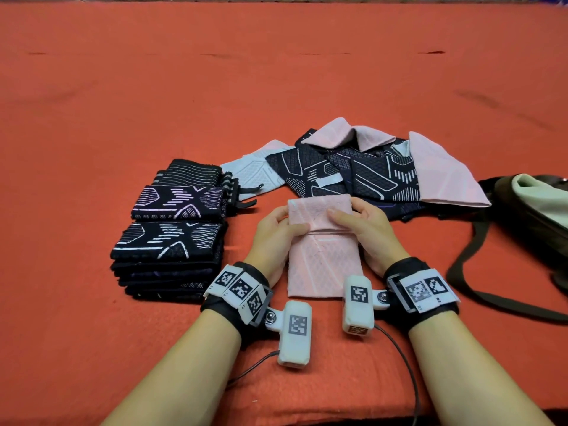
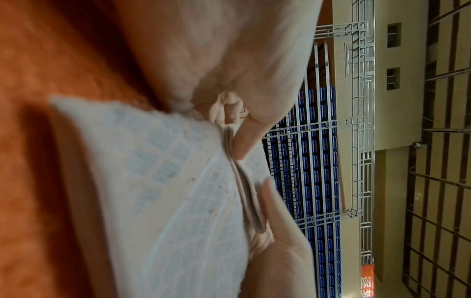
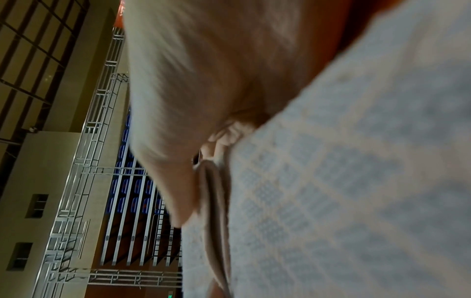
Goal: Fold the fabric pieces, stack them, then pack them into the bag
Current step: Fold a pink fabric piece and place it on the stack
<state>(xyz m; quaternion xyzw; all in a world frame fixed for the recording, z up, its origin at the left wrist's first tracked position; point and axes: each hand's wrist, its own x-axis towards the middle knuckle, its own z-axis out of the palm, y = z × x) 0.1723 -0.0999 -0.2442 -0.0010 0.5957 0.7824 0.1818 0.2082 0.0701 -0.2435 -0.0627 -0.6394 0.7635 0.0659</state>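
Centre of the head view, and the fold is on: a pale pink knitted fabric piece with a faint diamond pattern (image 1: 322,241) lies on the orange-red cloth-covered table (image 1: 92,118), its far half lifted and being brought over the near half. The left hand (image 1: 273,229) has the left side of that raised flap, thumb on top and fingers curled beneath, clamped on the fabric. The right hand (image 1: 365,226) mirrors it on the right side, thumb across the top, fingers wrapped under. In the left wrist view the thumb tip (image 2: 244,141) presses right onto the layered fold edge.

Left of centre in the head view sit two stacks of folded dark fabric pieces with white line patterns (image 1: 172,235), one nearer, one just behind it. Above the hands, a loose heap of unfolded dark and pink fabric pieces (image 1: 368,167) waits. At the right edge lies a dark olive bag with a long strap (image 1: 534,210), its pale lining showing at the mouth.

My read: mid-task, folding stage, with plenty unfolded and nothing packed as far as I can see. Next call is to lay the flap flat, square its edge with the near hem, press the crease, then carry the piece left onto a stack.
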